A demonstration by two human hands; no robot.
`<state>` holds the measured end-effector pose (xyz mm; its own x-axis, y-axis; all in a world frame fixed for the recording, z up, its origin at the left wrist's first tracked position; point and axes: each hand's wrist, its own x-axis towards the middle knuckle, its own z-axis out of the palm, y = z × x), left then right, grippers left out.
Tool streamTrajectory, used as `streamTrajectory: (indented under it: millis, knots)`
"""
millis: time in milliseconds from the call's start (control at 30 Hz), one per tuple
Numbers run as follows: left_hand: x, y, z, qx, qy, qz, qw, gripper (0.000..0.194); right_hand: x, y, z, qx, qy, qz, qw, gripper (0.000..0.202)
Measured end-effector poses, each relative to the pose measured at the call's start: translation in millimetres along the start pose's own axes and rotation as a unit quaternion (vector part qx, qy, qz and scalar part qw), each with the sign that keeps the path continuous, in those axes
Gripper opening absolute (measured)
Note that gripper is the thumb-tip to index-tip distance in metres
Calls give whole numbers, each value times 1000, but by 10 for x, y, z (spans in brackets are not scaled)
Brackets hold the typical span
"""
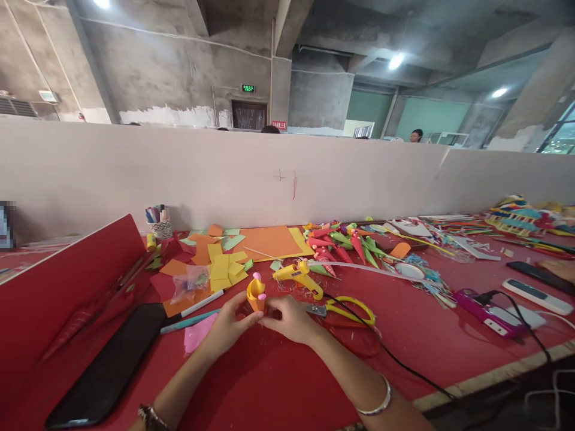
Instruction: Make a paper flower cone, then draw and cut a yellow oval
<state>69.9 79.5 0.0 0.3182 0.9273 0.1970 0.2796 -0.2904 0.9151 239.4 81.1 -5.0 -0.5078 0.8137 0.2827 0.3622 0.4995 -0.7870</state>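
Both hands meet low over the red bench [278, 383], forearms angled in from the near edge. The left hand [227, 328] curls around the lower side of a small orange-and-yellow paper cone [256, 294] topped with a pink tip, fingers closed on it. The right hand [290, 318], a silver bangle [377, 401] on its wrist, pinches the cone's base from the other side, fingertips bent inward. The cone stands upright between them, just above the bench surface.

Just beyond the right hand lie yellow-handled scissors [348, 308], and behind the cone a yellow glue gun [299, 276] with its black cord trailing toward the near edge. To the left sit yellow paper scraps [227, 269], a white marker [202, 303] and a black phone [112, 365]. Farther back is an orange sheet [269, 241] and a heap of red and green paper cones [344, 242]. A pale partition wall [224, 173] backs the bench, under a bare concrete ceiling.
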Motion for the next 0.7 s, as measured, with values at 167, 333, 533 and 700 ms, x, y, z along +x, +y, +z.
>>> streamTrajectory:
  millis: [167,333,533,700]
  knots:
    - [13,-5,-71,44,-24,17,999,30,19,32,40,78,2,20,997,16]
    - [-70,112,-285,267,-43,17,963,69,33,77,51,102,42,36,993,15]
    - [-208,225,-388,507,-104,-72,852,58,34,31,17,10,71,85,994,23]
    - [-255,208,-437,507,-135,-64,849,38,22,8,-9,-87,24,99,991,20]
